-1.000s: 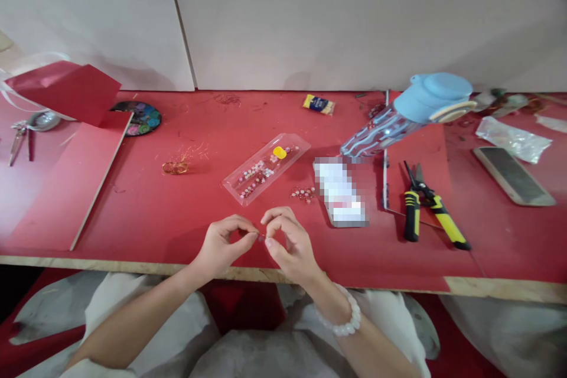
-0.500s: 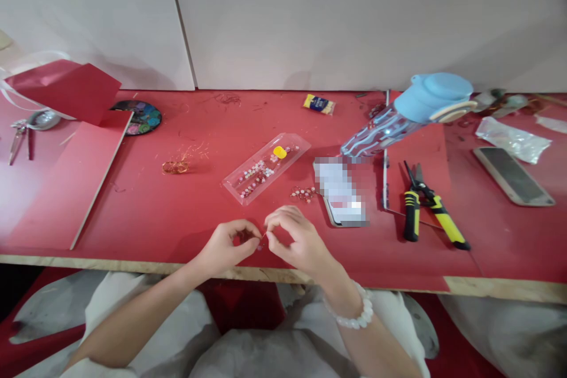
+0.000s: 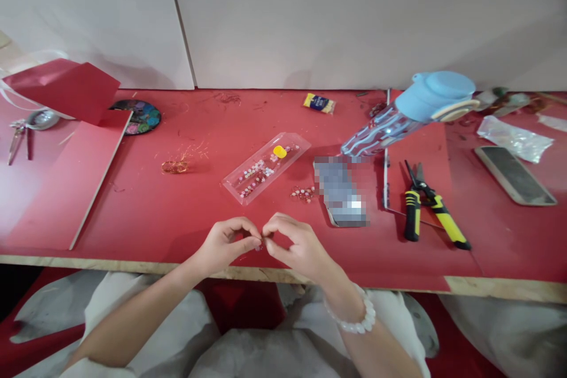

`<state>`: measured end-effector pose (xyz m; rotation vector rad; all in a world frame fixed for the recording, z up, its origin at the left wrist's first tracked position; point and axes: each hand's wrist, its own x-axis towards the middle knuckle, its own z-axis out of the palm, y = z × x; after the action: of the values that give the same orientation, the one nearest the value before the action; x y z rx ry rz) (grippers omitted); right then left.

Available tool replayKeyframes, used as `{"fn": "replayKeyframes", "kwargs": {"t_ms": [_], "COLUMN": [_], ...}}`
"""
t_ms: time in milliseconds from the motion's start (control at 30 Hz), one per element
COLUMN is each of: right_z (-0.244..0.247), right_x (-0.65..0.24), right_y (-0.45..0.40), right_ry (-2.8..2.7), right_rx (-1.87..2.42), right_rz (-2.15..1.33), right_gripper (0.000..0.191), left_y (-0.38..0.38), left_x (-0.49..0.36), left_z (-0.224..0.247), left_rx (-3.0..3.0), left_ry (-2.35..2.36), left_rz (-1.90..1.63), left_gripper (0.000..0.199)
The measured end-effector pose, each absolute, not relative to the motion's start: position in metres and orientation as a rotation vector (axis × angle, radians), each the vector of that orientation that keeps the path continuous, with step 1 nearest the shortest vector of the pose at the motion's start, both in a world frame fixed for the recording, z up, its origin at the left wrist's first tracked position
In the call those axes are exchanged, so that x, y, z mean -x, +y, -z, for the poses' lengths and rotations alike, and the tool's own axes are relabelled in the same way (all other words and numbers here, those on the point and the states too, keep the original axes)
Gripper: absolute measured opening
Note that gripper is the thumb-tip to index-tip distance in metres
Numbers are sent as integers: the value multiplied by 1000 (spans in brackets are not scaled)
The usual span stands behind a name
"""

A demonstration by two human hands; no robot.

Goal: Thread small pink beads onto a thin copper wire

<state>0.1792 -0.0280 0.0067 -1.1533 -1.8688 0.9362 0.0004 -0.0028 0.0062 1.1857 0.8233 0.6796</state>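
Observation:
My left hand (image 3: pixel 228 248) is closed in a pinch, thumb against forefinger, just above the front edge of the table. Right beside it, my right hand (image 3: pixel 296 248) pinches too, and the fingertips of both hands nearly meet. Between them is a small piece of beaded wire (image 3: pixel 258 247), with pinkish beads hanging below the left fingertips; most of it is hidden. Beyond the hands lies a clear plastic tray (image 3: pixel 234 194) holding pink and white beads and a yellow disc. A little cluster of beads on wire (image 3: pixel 303 193) rests to the right of the tray.
A phone (image 3: pixel 340 192) with a dimmed screen lies right of the beads, near a blue water bottle (image 3: pixel 434 97). Yellow-black pliers (image 3: pixel 413 215) and a second phone (image 3: pixel 514 176) are farther right. Coiled copper wire (image 3: pixel 174 166) and a red board (image 3: pixel 66 189) lie left.
My right thumb and forefinger have come closer together, and the right hand has shifted slightly down at the fingertips. The near phone's screen has gone from bright to dim.

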Motion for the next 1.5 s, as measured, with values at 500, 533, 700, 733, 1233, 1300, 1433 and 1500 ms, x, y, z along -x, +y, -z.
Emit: {"fn": "replayKeyframes", "kwargs": {"t_ms": [500,533,700,733,1233,1300,1433,1500], "right_z": [5,5,8,8,3,4,5,6], "right_x": [-176,-175,-169,-169,-162,-162,-164,-165], "right_y": [-28,-29,-31,-30,-31,-30,-29,-28], "right_ry": [-2120,-2110,-2053,-2043,-1743,-1738,-1791,-1831], "right_rx": [1052,1038,1028,1035,1121,1146,1171,1172], "right_rz": [-254,-243,-248,-265,-662,-620,-448,-350], "right_gripper": [15,16,16,16,9,9,10,11], "left_y": [-2,-2,-1,-1,-3,-3,-3,-3], "left_x": [0,-1,-3,-3,5,5,3,2], "left_z": [0,-2,-10,-10,-1,0,-2,-6], "left_rx": [-931,-961,-1170,-1232,-2106,-2109,-2026,-1908], "left_ry": [868,888,921,922,988,995,1040,1063], "left_rz": [-721,-747,-810,-820,-914,-910,-894,-858], "left_gripper": [21,22,22,21,11,10,12,14]}}
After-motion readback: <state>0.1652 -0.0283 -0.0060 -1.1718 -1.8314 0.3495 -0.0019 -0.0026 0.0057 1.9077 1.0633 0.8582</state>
